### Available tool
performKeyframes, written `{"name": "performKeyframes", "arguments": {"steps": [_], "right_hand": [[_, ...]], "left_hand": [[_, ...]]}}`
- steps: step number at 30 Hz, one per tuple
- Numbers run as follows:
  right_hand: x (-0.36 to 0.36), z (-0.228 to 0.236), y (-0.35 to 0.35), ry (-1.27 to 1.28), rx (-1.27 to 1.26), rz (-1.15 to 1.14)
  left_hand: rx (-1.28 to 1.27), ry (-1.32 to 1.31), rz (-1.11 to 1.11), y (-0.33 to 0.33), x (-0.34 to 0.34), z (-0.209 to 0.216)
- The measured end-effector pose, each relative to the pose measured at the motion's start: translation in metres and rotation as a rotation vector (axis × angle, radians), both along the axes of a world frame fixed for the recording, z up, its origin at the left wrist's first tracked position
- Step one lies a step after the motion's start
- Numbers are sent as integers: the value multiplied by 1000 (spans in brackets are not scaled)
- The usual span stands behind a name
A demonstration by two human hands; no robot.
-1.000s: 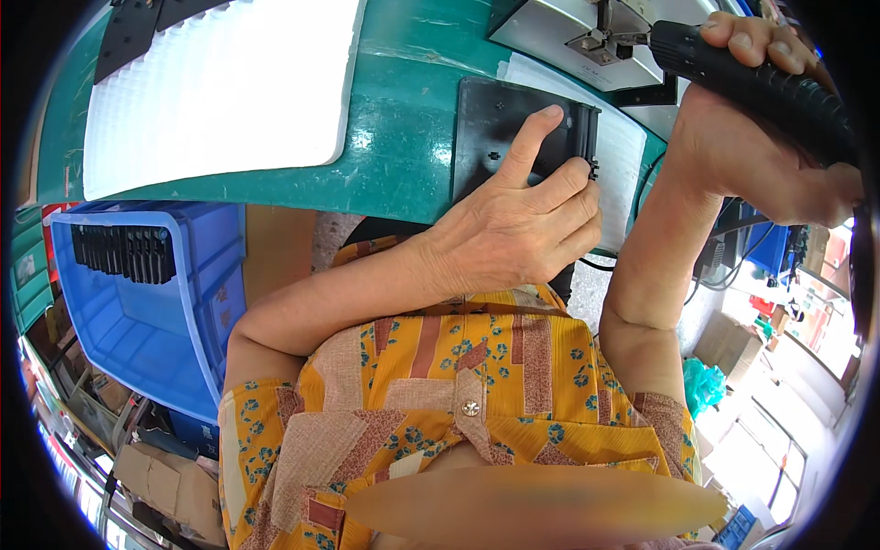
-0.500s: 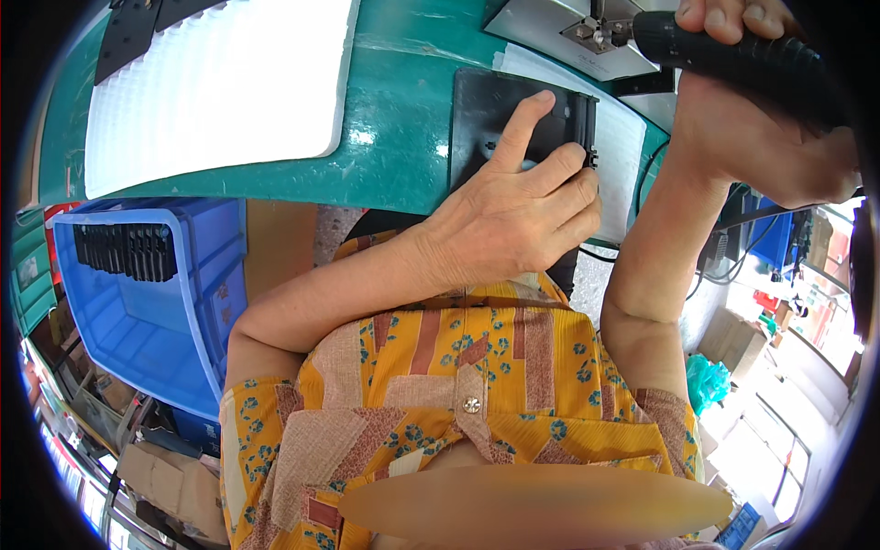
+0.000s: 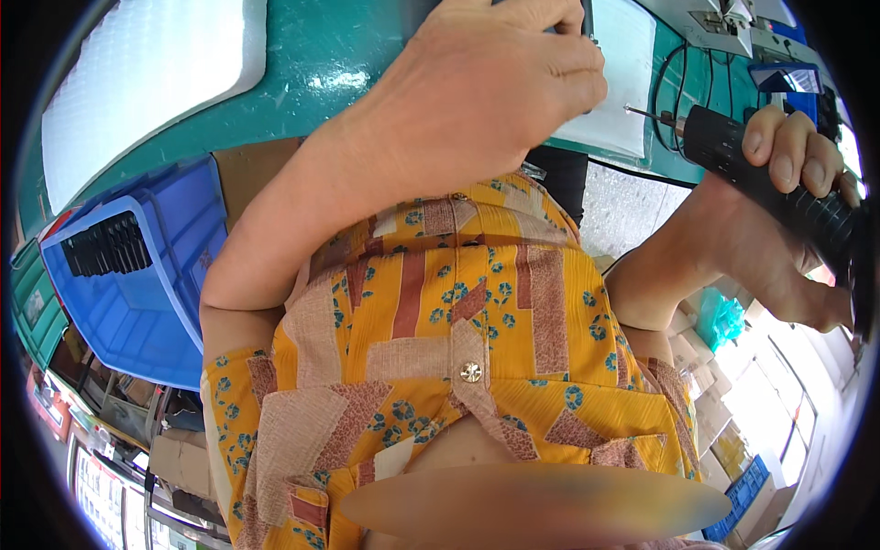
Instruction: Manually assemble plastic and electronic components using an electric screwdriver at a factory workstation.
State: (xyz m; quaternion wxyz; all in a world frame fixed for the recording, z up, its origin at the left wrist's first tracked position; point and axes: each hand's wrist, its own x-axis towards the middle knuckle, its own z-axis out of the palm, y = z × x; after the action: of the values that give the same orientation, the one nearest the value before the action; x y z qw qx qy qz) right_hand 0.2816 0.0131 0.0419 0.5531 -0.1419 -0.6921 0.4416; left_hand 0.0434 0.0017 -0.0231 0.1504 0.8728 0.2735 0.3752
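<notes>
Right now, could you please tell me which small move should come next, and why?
Probably ease the black driver leftward to the black panel: the right hand grips the driver, its bit pointing left but apart from the panel, where the left hand lies.

Counts: hands x2, one left [image 3: 513, 78], one right [image 3: 793, 165]. Black power screwdriver [image 3: 733, 147] x1, with bit [image 3: 649, 114] x1. Black panel [image 3: 588, 20] x1, mostly hidden, so can't rule out more. Desk [image 3: 316, 82] x1. White foam sheet [image 3: 165, 78] x1 visible; could be a stack. White sheet by the panel [image 3: 625, 82] x1. Blue crate [image 3: 188, 220] x1 at the desk edge. Black parts [image 3: 105, 246] inside it: several, packed too tight to count. Teal plastic bag [image 3: 720, 318] x1. Cardboard boxes [image 3: 181, 463]: several, overlapping, no exact count.
</notes>
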Motion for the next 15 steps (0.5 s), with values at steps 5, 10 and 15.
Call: {"name": "performKeyframes", "arguments": {"steps": [5,10,15], "right_hand": [[-8,-15,-3,13,-28,-12],[-6,-15,-10,23,-41,-8],[0,-19,-9,27,-48,-11]], "left_hand": [[-46,-13,-6,1,0,-4],[419,72,123,7,8,-37],[-49,-55,8,-3,1,-9]]}}
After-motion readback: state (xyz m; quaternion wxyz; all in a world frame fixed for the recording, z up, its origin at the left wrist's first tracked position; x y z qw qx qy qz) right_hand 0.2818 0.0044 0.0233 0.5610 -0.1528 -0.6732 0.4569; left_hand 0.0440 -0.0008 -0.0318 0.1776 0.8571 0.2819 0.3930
